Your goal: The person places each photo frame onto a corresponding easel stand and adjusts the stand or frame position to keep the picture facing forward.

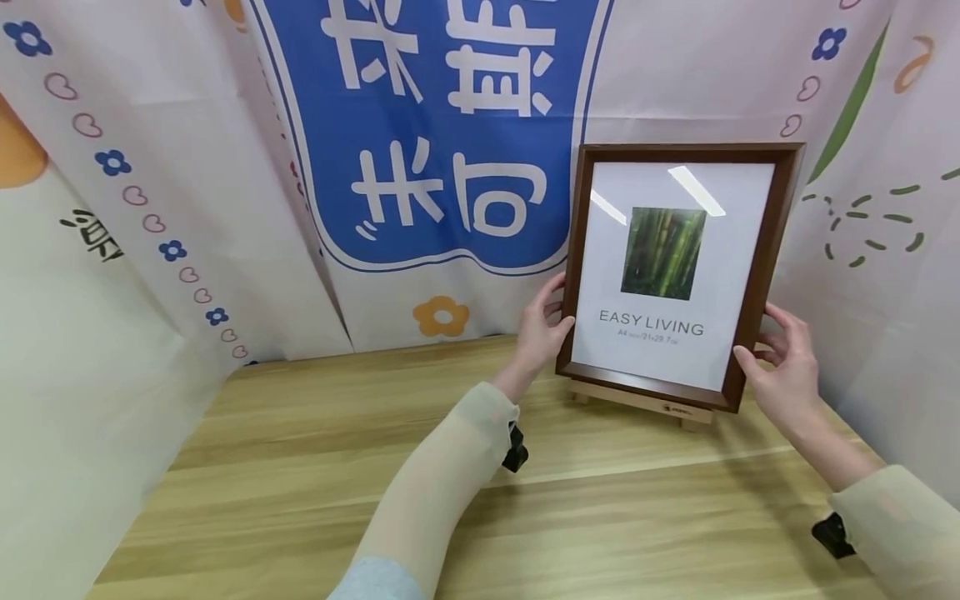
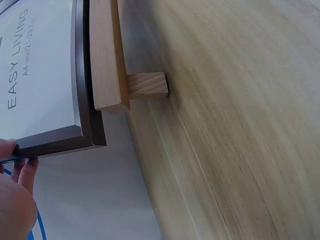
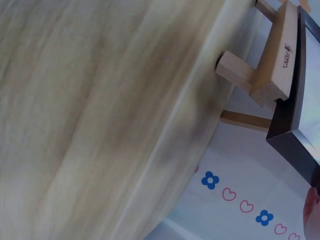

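A brown picture frame (image 1: 763, 275) with a white "EASY LIVING" insert and a bamboo photo leans back on a small wooden easel (image 1: 637, 402) at the table's rear right. My left hand (image 1: 538, 327) pinches its left side low down, thumb on the front and fingers behind. On the opposite side my right hand (image 1: 789, 367) pinches the right edge near the lower corner. In the left wrist view the frame's bottom edge lies along the easel's ledge (image 2: 107, 55). The right wrist view shows the easel's front foot (image 3: 235, 70) and a rear leg on the table; only a bit of the right hand shows there.
The wood-grain table (image 1: 315, 467) stretches left and forward of the easel. A printed cloth backdrop (image 1: 442, 100) with a blue panel hangs close behind the frame, and side cloths (image 1: 892, 333) border the table. Black wrist cameras (image 1: 516, 450) sit at both cuffs.
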